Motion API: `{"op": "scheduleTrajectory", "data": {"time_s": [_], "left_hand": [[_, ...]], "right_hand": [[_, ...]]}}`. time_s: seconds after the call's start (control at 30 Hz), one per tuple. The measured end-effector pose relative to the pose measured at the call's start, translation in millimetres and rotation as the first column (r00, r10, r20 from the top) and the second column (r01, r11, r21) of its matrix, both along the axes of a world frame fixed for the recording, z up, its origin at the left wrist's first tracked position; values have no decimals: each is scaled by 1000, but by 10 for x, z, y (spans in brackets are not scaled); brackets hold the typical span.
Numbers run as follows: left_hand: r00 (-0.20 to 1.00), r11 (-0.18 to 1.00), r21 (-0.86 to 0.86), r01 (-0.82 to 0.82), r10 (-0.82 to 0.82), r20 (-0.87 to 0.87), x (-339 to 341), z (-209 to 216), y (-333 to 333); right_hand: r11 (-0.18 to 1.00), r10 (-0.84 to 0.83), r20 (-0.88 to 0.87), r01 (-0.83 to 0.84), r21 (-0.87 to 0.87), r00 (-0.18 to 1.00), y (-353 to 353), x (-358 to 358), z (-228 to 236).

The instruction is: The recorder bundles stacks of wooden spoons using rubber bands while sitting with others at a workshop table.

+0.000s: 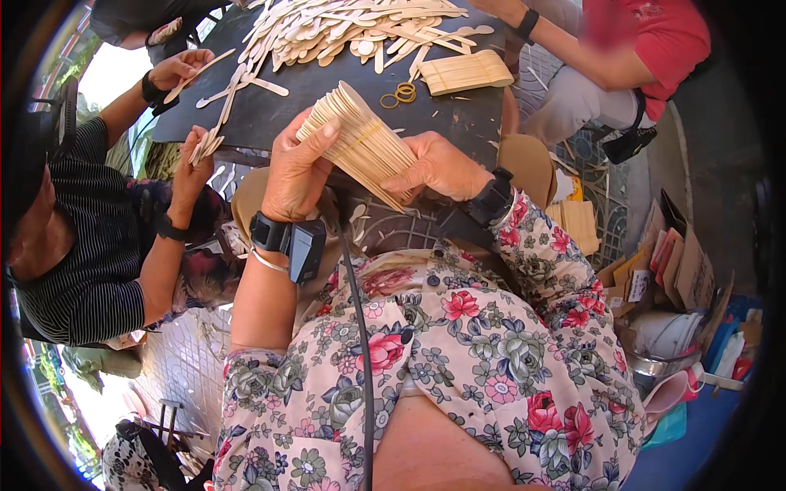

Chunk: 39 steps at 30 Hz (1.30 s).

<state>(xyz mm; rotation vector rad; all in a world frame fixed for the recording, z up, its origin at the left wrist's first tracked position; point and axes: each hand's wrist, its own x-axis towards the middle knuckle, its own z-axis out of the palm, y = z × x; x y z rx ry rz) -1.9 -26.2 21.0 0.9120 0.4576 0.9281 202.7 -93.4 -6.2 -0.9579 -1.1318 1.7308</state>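
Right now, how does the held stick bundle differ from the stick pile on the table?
The stick bundle is neatly aligned, while the stick pile is jumbled. The bundle is held by the left hand and right hand; the pile lies on the table. Both contain pale wooden sticks.

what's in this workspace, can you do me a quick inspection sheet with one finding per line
Surface: dark table, part covered by loose wooden sticks heaped at the far side
Job's things: bundle of sticks in the hands; stack lying on the table
Clutter: yellowish rings loose beside the stack
Hands: left hand grips the bundle's left side, thumb on top; right hand holds its lower right end
Cables: dark cable down the shirt front; lower end out of view
Surroundings: person in striped top at left, person in red at far right, cartons at right
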Motion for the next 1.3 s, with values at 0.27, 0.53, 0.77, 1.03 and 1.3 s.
{"op": "scheduleTrajectory", "data": {"time_s": [0.27, 0.53, 0.77, 1.03, 1.3], "left_hand": [[998, 996, 74, 47, -44, -45, 26, 89, 151], [898, 953, 262, 153, -23, -440, 98, 338, 296], [935, 991, 130, -20, 64, -350, 144, 176, 378], [988, 991, -132, -24, 4, -153, 4, -33, 439], [948, 985, -55, 163, -172, -268, -12, 24, 172]], "right_hand": [[998, 63, 108, -62, -19, 992, 109, 164, 130], [987, 156, 290, -158, -18, 944, 162, 300, 309], [995, -69, 256, 48, 86, 964, 142, 347, 354], [841, -537, -89, 541, 20, 839, 19, 328, 435], [825, -547, -70, 552, 121, 834, 99, 273, 498]]}}
